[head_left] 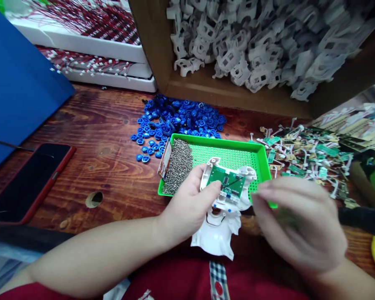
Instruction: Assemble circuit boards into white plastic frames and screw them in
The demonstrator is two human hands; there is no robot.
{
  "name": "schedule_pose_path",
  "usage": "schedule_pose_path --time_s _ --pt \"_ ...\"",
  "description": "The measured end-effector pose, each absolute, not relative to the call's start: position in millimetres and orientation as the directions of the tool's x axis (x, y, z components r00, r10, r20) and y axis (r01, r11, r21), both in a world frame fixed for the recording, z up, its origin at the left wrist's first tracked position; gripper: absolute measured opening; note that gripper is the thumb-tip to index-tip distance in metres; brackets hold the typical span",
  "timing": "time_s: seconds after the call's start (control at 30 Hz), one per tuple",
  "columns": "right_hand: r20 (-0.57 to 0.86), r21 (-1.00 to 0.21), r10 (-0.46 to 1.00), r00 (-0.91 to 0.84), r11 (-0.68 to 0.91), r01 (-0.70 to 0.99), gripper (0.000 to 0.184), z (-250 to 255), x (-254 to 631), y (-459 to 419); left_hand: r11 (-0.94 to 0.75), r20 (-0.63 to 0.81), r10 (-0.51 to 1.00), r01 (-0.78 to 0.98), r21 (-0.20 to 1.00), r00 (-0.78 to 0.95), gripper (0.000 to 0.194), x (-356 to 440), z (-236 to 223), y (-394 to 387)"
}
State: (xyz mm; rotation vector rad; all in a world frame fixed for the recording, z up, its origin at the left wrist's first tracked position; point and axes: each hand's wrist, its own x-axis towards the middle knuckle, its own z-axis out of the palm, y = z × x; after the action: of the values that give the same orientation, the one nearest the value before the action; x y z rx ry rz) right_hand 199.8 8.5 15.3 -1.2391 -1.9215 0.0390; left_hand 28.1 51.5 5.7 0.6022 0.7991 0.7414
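Note:
My left hand [192, 200] grips a white plastic housing [214, 237], its thumb lying over the green circuit board [228, 182] seated in the upper part. Small blue bits show along the board's lower edge. Just right of the housing is my right hand [300, 221], blurred, thumb and fingertips drawn together in a pinch; whatever they may hold is hidden. Behind and below the housing lies a green perforated tray [264, 162], with a heap of small metal screws [179, 164] at its left end.
Blue plastic buttons [178, 118] are heaped behind the tray. A cardboard box [200, 93] of white shells stands at the back. Small circuit boards with wires [306, 154] pile up at right. A phone [28, 183] lies left, near a table hole [94, 200].

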Motion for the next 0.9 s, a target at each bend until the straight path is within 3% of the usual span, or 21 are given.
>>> schedule_pose_path --time_s 0.03,0.1,0.17,0.23,0.43,0.67,0.9 --pt "0.566 -0.555 0.824 -0.029 0.407 0.726 0.039 15 201 10 0.594 -0.406 0.779 -0.358 0.72 0.478 0.026 28 6 52" --pt "0.306 -0.796 0.946 0.108 0.192 0.574 0.041 12 203 14 0.581 -0.393 0.791 -0.374 0.723 0.469 0.028 29 5 52" --pt "0.03 -0.928 1.0 -0.007 0.031 0.37 0.04 9 202 18 0.549 -0.375 0.815 -0.381 0.744 0.443 0.03 28 3 51" --pt "-0.084 -0.971 0.991 -0.107 -0.057 0.231 0.038 5 200 20 0.495 -0.33 0.844 -0.38 0.781 0.423 0.029 27 1 50" --pt "-0.155 -0.986 0.986 -0.058 -0.152 0.063 0.023 2 194 23 0.369 -0.233 0.878 -0.281 0.886 0.419 0.029 24 -2 45" --pt "-0.02 -0.972 1.0 0.008 -0.022 0.234 0.017 6 193 21 0.43 -0.3 0.85 -0.242 0.87 0.433 0.044 26 1 42" --pt "-0.07 -0.983 0.997 -0.022 -0.066 0.169 0.014 7 190 21 0.478 -0.346 0.822 -0.217 0.851 0.451 0.039 25 8 50"
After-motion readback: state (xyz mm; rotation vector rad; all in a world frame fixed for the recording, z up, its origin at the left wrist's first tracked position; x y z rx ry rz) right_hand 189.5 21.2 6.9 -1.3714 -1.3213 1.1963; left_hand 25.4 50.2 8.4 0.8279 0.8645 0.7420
